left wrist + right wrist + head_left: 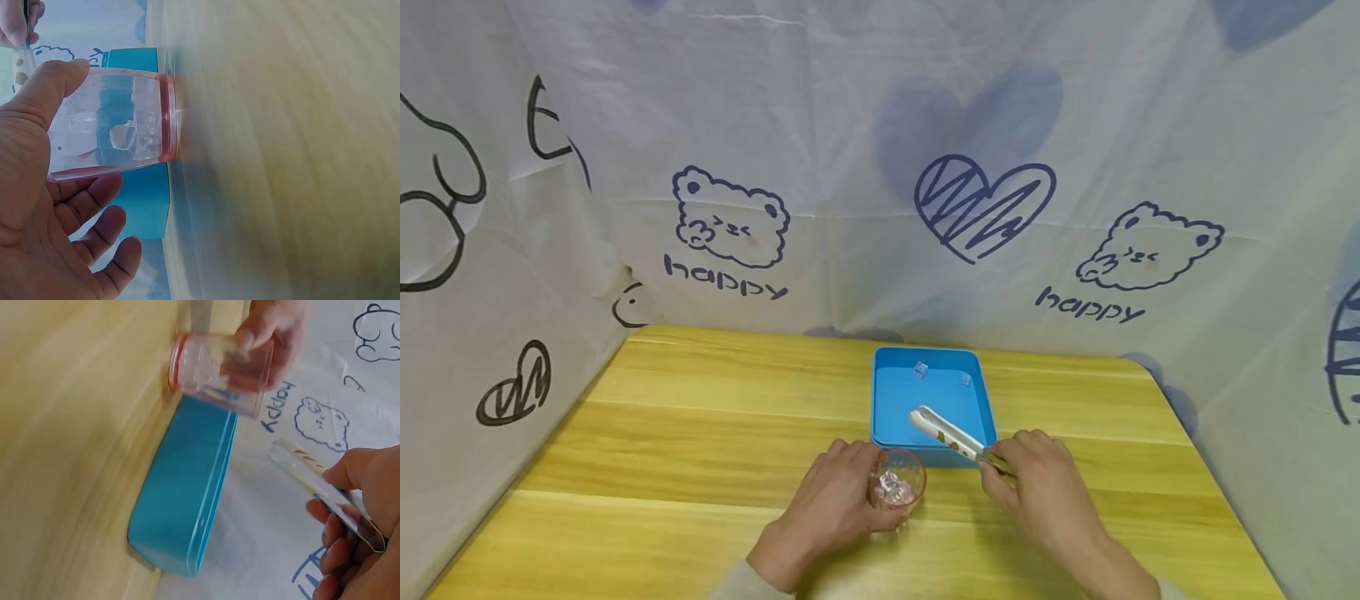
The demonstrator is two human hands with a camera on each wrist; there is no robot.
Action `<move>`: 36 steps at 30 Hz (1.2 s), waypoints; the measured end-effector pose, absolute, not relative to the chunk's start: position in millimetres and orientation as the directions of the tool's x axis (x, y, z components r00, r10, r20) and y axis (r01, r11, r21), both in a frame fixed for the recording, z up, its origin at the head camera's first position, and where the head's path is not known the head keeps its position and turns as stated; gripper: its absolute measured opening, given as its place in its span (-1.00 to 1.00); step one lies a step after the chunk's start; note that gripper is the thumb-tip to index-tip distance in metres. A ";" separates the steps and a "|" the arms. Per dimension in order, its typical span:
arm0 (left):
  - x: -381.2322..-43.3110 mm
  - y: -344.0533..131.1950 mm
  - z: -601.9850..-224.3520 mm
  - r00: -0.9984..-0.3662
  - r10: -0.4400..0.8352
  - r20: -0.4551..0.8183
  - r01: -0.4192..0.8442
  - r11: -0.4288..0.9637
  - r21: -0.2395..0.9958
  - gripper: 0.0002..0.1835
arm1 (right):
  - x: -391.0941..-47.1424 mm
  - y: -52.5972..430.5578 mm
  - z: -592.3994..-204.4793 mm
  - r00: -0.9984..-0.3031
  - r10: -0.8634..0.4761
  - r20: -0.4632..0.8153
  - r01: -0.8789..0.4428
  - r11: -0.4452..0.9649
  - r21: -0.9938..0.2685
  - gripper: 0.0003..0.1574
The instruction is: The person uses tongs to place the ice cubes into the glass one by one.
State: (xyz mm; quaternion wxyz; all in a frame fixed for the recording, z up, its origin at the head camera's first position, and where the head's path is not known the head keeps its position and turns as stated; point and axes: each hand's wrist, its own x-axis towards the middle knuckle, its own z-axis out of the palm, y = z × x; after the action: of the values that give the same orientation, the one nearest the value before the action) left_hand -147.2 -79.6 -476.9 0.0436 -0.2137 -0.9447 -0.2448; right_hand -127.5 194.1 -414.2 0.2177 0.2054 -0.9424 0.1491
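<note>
My left hand holds a clear, pink-tinted cup upright on the table, thumb and fingers around its sides. Several clear cubes lie in the bottom of the cup. My right hand grips small tongs with pale, brown-patterned arms. The tips of the tongs hang above the near part of a blue box, and no cube shows between them. Inside the box, two clear cubes lie toward the far side. The cup stands just in front of the box's near left corner.
A wood-grain table carries everything. White cloth printed with bears, hearts and the word "happy" hangs behind the table and along both sides.
</note>
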 end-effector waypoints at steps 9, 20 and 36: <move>-146.6 -79.6 -476.0 -0.902 0.385 0.197 0.432 0.791 0.433 -0.24 | -108.2 196.2 -434.9 -0.653 -0.434 0.621 -0.644 0.750 -0.154 -0.87; -146.8 -79.0 -477.7 -0.893 0.382 0.239 0.450 0.784 0.428 -0.32 | -106.9 197.8 -462.2 -0.571 -0.481 0.665 -0.738 0.655 -0.160 -0.59; -147.4 -79.0 -478.2 -0.893 0.385 0.234 0.450 0.792 0.413 -0.35 | -108.4 198.5 -465.0 -0.507 -0.488 0.711 -0.708 0.706 -0.020 -0.37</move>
State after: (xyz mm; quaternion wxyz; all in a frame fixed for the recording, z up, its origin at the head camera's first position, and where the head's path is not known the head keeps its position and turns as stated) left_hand -147.4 -79.0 -478.2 0.0687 -0.2212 -0.9441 -0.2346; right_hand -108.4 198.5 -465.0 0.3522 0.3500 -0.8539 0.1561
